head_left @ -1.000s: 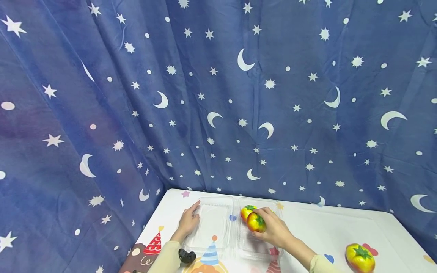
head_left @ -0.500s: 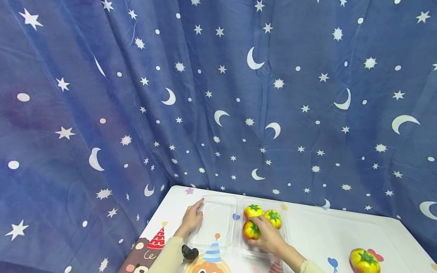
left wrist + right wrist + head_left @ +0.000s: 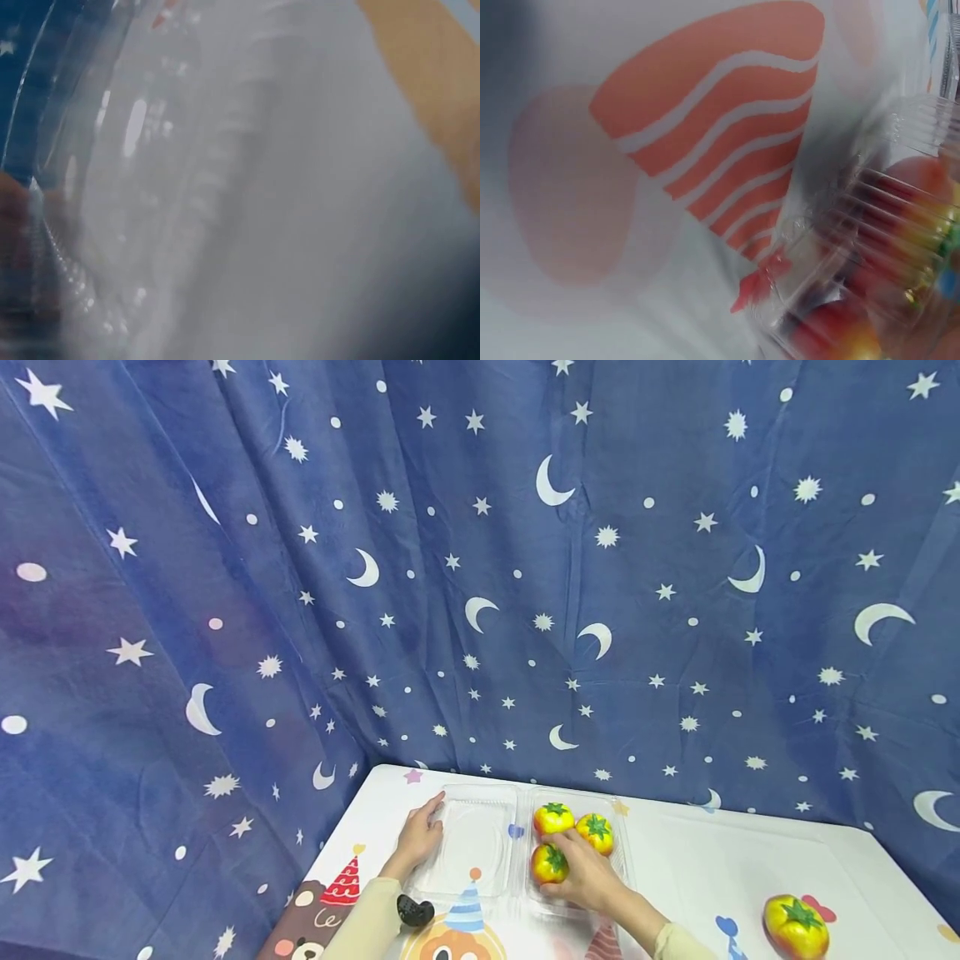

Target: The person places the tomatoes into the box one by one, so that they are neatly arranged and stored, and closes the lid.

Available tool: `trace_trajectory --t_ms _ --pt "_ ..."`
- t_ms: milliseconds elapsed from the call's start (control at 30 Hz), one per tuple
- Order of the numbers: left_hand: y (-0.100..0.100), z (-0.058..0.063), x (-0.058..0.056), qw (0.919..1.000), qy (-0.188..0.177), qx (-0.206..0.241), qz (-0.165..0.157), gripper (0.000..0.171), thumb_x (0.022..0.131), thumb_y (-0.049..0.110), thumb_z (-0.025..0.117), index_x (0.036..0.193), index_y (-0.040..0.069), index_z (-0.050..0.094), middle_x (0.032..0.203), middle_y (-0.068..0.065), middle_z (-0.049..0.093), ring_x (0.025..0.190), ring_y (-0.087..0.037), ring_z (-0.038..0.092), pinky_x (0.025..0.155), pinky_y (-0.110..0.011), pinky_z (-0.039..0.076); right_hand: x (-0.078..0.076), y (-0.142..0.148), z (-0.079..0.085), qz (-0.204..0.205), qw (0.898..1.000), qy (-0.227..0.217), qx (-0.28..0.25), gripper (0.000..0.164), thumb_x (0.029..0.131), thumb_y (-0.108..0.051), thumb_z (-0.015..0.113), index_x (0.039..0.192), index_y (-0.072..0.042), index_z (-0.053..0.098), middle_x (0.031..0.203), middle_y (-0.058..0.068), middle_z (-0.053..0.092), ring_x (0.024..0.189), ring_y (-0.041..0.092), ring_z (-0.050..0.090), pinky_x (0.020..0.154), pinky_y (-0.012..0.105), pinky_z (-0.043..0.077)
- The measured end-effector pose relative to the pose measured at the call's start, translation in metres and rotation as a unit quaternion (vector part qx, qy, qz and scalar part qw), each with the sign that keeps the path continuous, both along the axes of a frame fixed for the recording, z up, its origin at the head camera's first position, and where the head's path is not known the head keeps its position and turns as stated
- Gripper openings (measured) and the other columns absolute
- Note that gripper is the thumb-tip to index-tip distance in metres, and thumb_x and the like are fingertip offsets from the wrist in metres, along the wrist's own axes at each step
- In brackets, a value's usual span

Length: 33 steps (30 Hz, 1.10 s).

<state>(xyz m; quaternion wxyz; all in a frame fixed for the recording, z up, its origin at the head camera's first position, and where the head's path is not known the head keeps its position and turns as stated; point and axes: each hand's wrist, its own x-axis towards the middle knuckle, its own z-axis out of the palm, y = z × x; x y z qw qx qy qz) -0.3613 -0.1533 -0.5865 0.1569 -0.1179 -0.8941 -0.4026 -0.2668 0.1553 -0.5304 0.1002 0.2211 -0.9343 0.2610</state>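
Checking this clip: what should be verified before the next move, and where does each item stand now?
1. Clear container's left half open: ok.
2. Left hand at its outer edge: ok.
3. Two rear fruits inside right half: ok.
4. Right hand off the front fruit: not ok, holding it.
5. Front fruit resting on container floor: cannot tell.
6. Fourth fruit inside: not ok, on table.

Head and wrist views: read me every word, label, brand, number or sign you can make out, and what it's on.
Readable text: none in any view.
White curl on the bear print: looks letter-like, but I can't read it as a word.
Clear container: no legible marking; both wrist views are blurred.
Red-yellow fruits: no visible labels.
Black wrist piece: too small to tell.
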Motion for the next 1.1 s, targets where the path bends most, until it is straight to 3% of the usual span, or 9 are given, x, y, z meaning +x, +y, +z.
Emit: trace_trajectory --t_ms 300,467,600,733,933,1100 --pt "0.0 0.0 -0.002 1.0 -0.005 -0.003 0.002 0.053 0.085 -0.005 0.056 0.138 0.001 0.055 0.125 -0.022 0.064 0.115 -0.046 0.054 0.097 -0.056 0.043 0.002 0.024 0.028 -0.018 1.0 0.012 -0.019 0.061 0.076 -0.038 0.083 0.123 -0.006 0.063 0.113 0.005 0.06 0.097 0.025 0.062 0.076 0.044 0.055" --pt "0.002 0.0 -0.002 1.0 -0.005 -0.001 0.0 0.053 0.086 -0.005 0.055 0.138 0.001 0.054 0.125 -0.022 0.064 0.116 -0.047 0.053 0.098 -0.057 0.042 0.003 0.063 0.039 -0.062 0.997 0.051 -0.015 0.053 0.081 -0.032 0.08 0.124 -0.006 0.064 0.118 0.009 0.061 0.105 0.033 0.063 0.08 0.054 0.055" --pt "0.001 -0.001 -0.002 0.9999 -0.011 -0.001 0.001 0.053 0.086 -0.005 0.055 0.138 0.001 0.054 0.125 -0.022 0.064 0.117 -0.047 0.053 0.099 -0.057 0.042 0.008 0.106 0.04 -0.102 0.993 0.064 0.009 0.054 0.081 -0.028 0.078 0.125 -0.001 0.062 0.12 0.019 0.06 0.105 0.042 0.061 0.078 0.06 0.053" --pt "0.001 0.001 -0.002 0.9998 -0.019 -0.002 0.0 0.053 0.086 -0.005 0.055 0.139 0.002 0.054 0.126 -0.021 0.064 0.118 -0.047 0.052 0.1 -0.057 0.042 0.021 0.151 0.039 -0.152 0.987 0.026 0.043 0.061 0.083 -0.035 0.076 0.127 0.004 0.059 0.121 0.028 0.057 0.105 0.05 0.058 0.077 0.064 0.05" --pt "0.0 0.0 -0.005 0.9998 -0.017 0.0 0.002 0.053 0.087 -0.003 0.054 0.14 0.003 0.053 0.127 -0.021 0.064 0.118 -0.046 0.052 0.099 -0.057 0.042 0.039 0.215 0.038 -0.212 0.972 -0.036 0.098 0.074 0.085 -0.048 0.071 0.128 0.01 0.054 0.122 0.04 0.05 0.106 0.059 0.05 0.078 0.072 0.043" --pt "0.001 -0.003 -0.004 1.0 -0.007 -0.003 0.001 0.053 0.086 -0.003 0.054 0.139 0.001 0.054 0.125 -0.022 0.064 0.117 -0.047 0.053 0.098 -0.057 0.043 0.053 0.255 0.033 -0.25 0.957 -0.096 0.114 0.085 0.084 -0.057 0.068 0.126 0.015 0.049 0.119 0.045 0.044 0.103 0.062 0.047 0.079 0.074 0.041"
